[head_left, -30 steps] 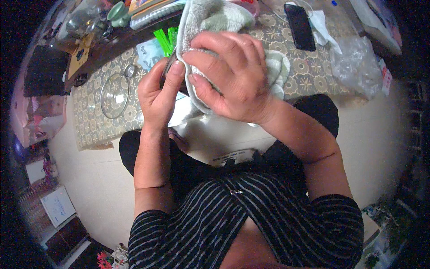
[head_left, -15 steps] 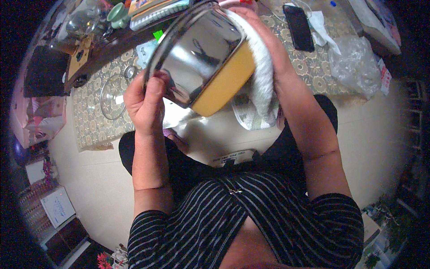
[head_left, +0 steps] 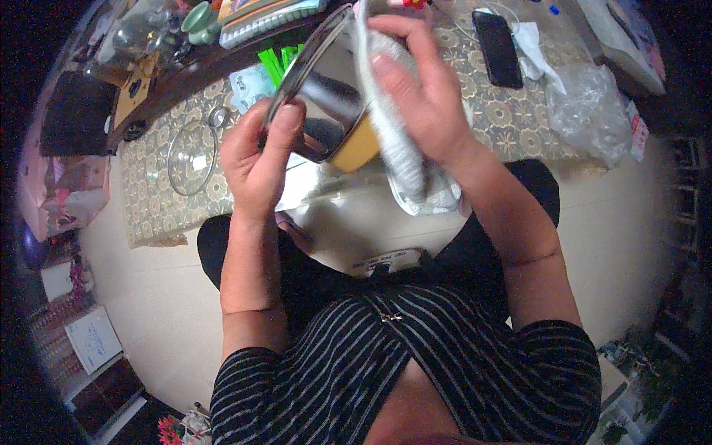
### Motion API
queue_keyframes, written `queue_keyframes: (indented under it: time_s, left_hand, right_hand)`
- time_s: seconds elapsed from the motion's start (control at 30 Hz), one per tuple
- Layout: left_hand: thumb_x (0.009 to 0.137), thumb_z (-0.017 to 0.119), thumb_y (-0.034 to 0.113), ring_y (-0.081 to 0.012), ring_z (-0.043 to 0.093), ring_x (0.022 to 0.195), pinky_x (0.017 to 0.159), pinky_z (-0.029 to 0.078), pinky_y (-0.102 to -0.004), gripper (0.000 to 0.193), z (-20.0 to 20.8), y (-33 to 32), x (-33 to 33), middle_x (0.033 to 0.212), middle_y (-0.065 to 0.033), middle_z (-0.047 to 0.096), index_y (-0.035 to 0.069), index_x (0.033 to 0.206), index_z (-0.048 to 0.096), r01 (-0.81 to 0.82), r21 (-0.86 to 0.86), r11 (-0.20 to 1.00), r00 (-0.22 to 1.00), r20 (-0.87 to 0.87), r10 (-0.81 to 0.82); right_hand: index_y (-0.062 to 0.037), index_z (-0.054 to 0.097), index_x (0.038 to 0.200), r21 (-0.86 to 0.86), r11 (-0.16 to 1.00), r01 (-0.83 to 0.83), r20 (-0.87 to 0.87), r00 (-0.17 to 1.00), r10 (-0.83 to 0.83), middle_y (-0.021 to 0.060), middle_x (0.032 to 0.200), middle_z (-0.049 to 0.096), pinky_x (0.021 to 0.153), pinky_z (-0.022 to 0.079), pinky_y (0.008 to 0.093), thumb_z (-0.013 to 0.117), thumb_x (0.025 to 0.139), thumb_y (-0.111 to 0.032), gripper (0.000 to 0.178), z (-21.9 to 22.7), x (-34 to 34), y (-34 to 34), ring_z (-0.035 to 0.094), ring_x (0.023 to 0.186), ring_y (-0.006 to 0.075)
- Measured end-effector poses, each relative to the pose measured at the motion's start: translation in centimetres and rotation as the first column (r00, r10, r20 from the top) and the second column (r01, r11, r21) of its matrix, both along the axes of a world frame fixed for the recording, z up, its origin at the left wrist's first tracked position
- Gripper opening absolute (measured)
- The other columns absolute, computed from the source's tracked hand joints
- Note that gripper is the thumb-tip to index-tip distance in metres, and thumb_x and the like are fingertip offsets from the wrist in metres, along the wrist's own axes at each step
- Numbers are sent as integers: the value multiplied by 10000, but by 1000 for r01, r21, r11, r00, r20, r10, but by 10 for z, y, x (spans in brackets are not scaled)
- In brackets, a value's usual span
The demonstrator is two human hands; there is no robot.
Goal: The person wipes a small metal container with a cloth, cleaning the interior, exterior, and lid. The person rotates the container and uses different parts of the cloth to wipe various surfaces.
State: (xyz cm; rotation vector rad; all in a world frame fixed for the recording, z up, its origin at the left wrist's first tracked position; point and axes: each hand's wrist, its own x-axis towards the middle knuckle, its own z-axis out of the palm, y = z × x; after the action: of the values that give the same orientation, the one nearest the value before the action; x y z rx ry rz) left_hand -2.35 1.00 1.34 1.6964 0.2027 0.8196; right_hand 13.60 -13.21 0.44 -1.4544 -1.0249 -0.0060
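A shiny metal pot (head_left: 327, 98) with a yellow lower part is held up tilted above the near edge of the table. My left hand (head_left: 257, 152) grips its rim, thumb on the near face and fingers hidden behind. With my right hand (head_left: 426, 100) I hold a white cloth (head_left: 400, 152) against the pot's right side, the cloth draped over the rim and hanging below. A round glass lid (head_left: 191, 159) with a knob lies on the patterned tablecloth, left of my left hand.
On the right of the patterned tablecloth (head_left: 512, 122) are a black phone (head_left: 497, 48), a white tissue (head_left: 530, 46) and a crumpled clear plastic bag (head_left: 589, 111). Bright green strips (head_left: 276, 65) lie behind the pot. A light green vase-shaped thing (head_left: 199, 21) stands at the back left.
My right hand has brought the cloth from the pot's outer right side over to its rim and near face. The pot has turned, showing less yellow.
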Motion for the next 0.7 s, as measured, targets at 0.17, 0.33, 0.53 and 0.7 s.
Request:
queue_keyframes:
  time_s: [0.17, 0.33, 0.53, 0.7]
  left_hand:
    - [963, 635, 208, -29, 490, 632, 556, 406, -195, 201, 0, -5, 8, 711, 45, 561, 11, 927, 654, -49, -5, 999, 997, -54, 49]
    - [969, 624, 198, -39, 515, 614, 542, 438, -204, 211, 5, -7, 6, 700, 31, 569, 0, 898, 649, -26, -3, 1000, 998, -56, 25]
    - [967, 621, 207, -57, 549, 634, 565, 450, -216, 220, 9, -9, 2, 735, 8, 610, -9, 942, 659, 42, 1, 999, 992, -115, -42]
    - [959, 642, 225, -58, 559, 633, 580, 455, -214, 238, 7, -11, 4, 727, 5, 626, -9, 926, 671, 33, -57, 998, 989, -142, -40]
  right_hand:
    - [-107, 592, 1191, 27, 984, 176, 552, 818, -162, 176, 1301, 497, 1001, 425, 451, 760, 733, -181, 493, 7, -38, 5, 521, 1170, 378]
    - [-111, 602, 1167, 35, 983, 179, 547, 820, -168, 176, 1294, 499, 991, 431, 444, 774, 709, -194, 496, 11, -39, 3, 528, 1162, 355]
    - [-49, 566, 1191, 94, 987, 129, 391, 907, -156, 166, 1233, 550, 975, 445, 396, 721, 799, -172, 439, 12, -10, 5, 562, 1135, 325]
    - [-52, 574, 1205, 55, 991, 119, 402, 906, -131, 158, 1220, 560, 972, 453, 379, 701, 820, -176, 423, 12, -6, 4, 582, 1098, 330]
